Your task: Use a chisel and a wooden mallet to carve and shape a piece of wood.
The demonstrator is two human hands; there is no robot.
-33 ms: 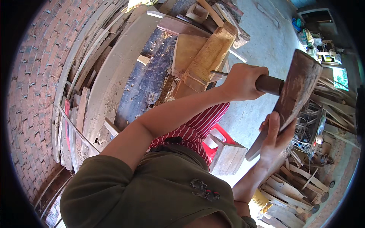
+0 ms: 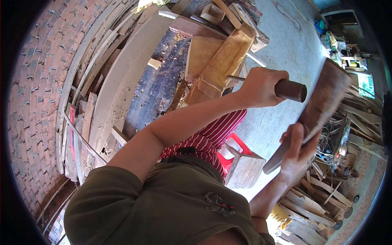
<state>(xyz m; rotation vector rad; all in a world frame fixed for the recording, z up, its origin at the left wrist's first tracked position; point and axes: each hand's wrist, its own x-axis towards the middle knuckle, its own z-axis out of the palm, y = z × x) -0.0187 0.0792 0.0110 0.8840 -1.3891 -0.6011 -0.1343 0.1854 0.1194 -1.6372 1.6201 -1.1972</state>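
Note:
My left hand is closed round a chisel with a thick dark round handle. The chisel's thin metal shaft points left, its end against or just over a yellowish hollowed wooden piece; exact contact I cannot tell. A dark wooden mallet, blurred at its broad end, is gripped in my right hand. The mallet's head stands a little right of the handle's butt, apart from it. A flat tan board lies beside the wooden piece.
Wood shavings and a small pale offcut lie on a blue-black surface. Planks lean along the brick wall at left. A red stool and wooden box are close by my legs. Stacked timber fills the right.
The mallet has swung right, off the butt of the chisel handle, leaving a gap. My left hand and the chisel stay nearly where they were.

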